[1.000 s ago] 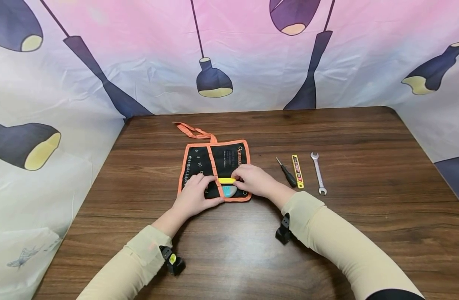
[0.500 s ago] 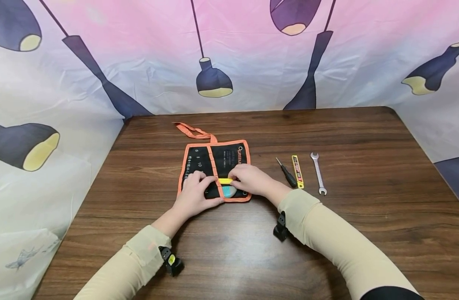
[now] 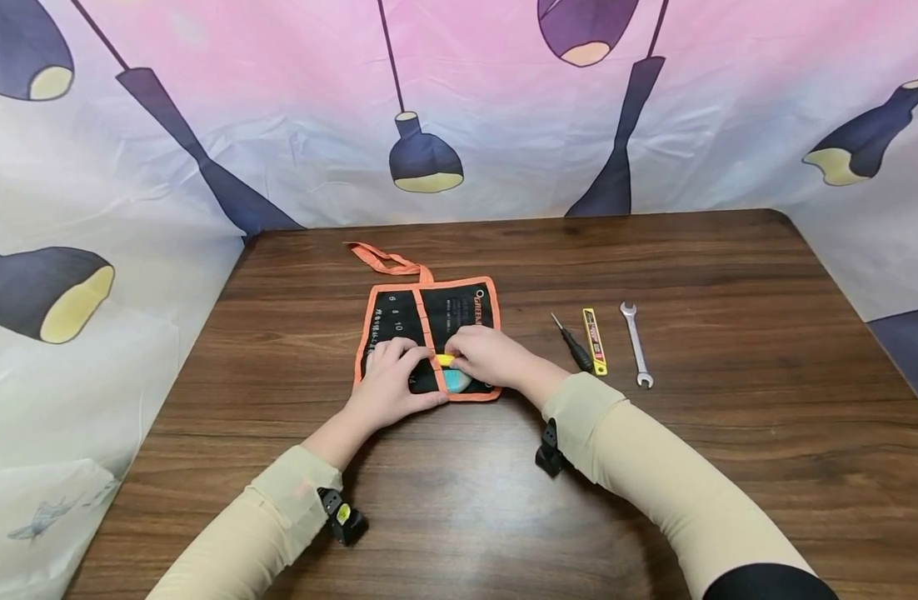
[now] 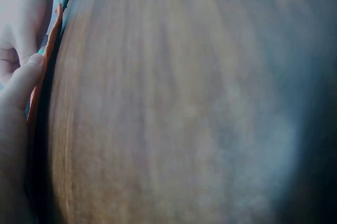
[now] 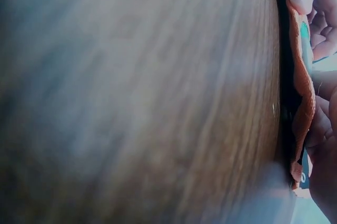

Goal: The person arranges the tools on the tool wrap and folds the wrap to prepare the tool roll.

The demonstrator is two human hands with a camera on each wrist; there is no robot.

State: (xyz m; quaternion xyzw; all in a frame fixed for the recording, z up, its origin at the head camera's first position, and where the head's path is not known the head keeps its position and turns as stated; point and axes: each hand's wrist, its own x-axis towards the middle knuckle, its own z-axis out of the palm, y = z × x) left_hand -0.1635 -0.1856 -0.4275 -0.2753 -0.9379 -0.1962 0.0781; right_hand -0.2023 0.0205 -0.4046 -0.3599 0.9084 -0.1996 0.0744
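A black tool pouch [image 3: 447, 312] with orange edging and several numbered pockets lies unfolded on the table. My left hand [image 3: 384, 379] grips it, thumb on its lower orange edge and index finger at the orange band across its middle. In the left wrist view, the thumb [image 4: 26, 77] rests along the pouch's orange rim [image 4: 52, 40]. My right hand [image 3: 489, 354] pinches a slim yellow tool [image 3: 444, 361], whose left end meets the orange band; my fingers cover its other end. Just below it, a rounded teal-and-grey item [image 3: 456, 381] sits with one end under the band.
To the right lie a black-handled screwdriver [image 3: 576, 350], a flat yellow strip-shaped item [image 3: 595, 342] and a double open-ended wrench [image 3: 636, 344]. An orange strap [image 3: 387, 262] trails from the pouch's far edge. A printed cloth [image 3: 496, 167] hangs behind the table.
My right hand has moved left with the yellow tool, and less of the tool shows between my fingers and the band. The left hand stays almost in place.
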